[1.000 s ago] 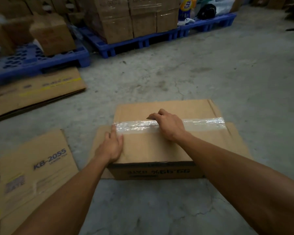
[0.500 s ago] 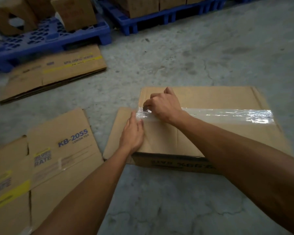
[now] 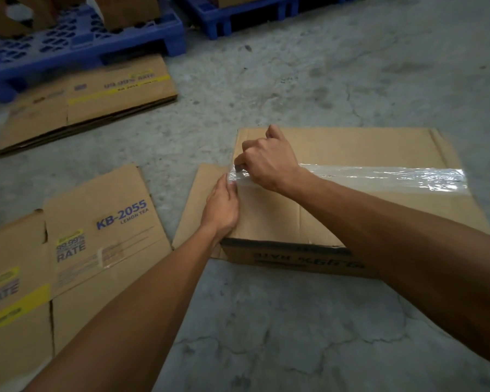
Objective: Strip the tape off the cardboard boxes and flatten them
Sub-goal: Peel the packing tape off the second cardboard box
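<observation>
Concrete floor (image 3: 266, 321) is carrying the box (image 3: 365, 222); right hand (image 3: 269, 162) fingers are pinching the tape (image 3: 379, 176) end, left hand (image 3: 222, 207) lying flat, bracing. Next, probably peeling rightward.

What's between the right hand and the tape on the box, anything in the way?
Nothing visible. The right hand is already pinching the left end of the tape on the box, while the left hand presses the flap beside it.

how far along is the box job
Done: two flattened boxes lie on the floor. In hand: the right hand pinches the tape at its left end, while the left hand steadies the box. Left: peel the strip, flatten this box; more sit on the pallets.
</observation>
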Demonstrator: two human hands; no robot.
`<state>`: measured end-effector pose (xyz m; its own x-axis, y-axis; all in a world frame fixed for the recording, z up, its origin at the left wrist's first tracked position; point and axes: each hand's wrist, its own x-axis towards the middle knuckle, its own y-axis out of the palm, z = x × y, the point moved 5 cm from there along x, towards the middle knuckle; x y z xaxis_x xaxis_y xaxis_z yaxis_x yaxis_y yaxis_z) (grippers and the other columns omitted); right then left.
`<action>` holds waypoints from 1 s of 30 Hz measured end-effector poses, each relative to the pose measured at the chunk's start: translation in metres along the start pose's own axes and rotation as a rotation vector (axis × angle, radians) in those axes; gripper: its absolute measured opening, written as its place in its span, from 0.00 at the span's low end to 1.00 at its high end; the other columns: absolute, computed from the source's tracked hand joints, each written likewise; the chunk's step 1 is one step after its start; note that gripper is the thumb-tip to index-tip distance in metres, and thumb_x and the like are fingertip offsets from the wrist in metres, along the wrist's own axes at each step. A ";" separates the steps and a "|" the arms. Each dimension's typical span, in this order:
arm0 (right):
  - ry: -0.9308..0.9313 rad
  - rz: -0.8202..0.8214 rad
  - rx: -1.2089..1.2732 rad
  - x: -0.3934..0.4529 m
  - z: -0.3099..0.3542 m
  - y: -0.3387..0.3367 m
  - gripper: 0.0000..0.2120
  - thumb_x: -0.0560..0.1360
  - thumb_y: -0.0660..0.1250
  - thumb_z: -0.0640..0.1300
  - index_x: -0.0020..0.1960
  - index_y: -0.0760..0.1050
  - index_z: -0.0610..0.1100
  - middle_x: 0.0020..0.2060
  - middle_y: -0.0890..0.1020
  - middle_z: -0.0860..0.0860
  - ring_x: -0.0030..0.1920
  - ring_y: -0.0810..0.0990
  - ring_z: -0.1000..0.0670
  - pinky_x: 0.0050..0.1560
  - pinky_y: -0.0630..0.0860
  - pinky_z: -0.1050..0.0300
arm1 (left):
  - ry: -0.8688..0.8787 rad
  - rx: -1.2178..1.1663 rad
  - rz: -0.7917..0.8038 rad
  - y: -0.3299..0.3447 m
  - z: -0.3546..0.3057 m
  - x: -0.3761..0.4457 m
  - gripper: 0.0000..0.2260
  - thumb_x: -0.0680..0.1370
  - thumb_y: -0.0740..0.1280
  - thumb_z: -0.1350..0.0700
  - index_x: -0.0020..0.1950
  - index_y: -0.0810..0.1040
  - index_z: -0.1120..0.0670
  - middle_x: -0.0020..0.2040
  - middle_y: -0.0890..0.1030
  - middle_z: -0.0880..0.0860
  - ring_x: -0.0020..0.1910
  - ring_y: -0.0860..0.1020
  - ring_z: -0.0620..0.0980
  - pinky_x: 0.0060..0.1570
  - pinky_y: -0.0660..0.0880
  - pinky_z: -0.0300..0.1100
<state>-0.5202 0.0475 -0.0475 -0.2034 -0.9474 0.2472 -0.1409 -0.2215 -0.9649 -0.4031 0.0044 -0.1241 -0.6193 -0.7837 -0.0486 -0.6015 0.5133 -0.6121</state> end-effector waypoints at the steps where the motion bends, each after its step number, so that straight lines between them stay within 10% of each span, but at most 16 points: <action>1: -0.005 -0.001 -0.006 -0.001 0.001 -0.001 0.14 0.81 0.60 0.49 0.57 0.83 0.59 0.49 0.83 0.54 0.40 0.72 0.50 0.51 0.53 0.52 | -0.001 0.001 -0.001 0.000 0.000 0.000 0.18 0.85 0.50 0.48 0.72 0.68 0.51 0.66 0.77 0.56 0.64 0.74 0.58 0.63 0.71 0.48; 24: -0.066 0.079 -0.247 -0.039 -0.011 -0.005 0.12 0.78 0.60 0.42 0.48 0.83 0.48 0.41 0.78 0.49 0.43 0.80 0.46 0.53 0.54 0.51 | -0.045 0.274 -0.019 -0.001 -0.009 -0.008 0.21 0.84 0.46 0.46 0.78 0.55 0.44 0.76 0.66 0.50 0.70 0.69 0.57 0.64 0.69 0.58; 30: 0.008 0.106 -0.274 -0.058 -0.033 -0.010 0.13 0.79 0.60 0.43 0.51 0.83 0.51 0.43 0.79 0.50 0.46 0.80 0.47 0.55 0.55 0.50 | 0.297 0.580 0.015 0.005 -0.025 -0.011 0.27 0.82 0.52 0.60 0.78 0.58 0.38 0.80 0.58 0.44 0.79 0.55 0.50 0.74 0.58 0.56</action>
<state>-0.5390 0.1128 -0.0493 -0.2384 -0.9598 0.1485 -0.3747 -0.0502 -0.9258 -0.4118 0.0246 -0.1068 -0.7883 -0.6055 0.1090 -0.2731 0.1856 -0.9439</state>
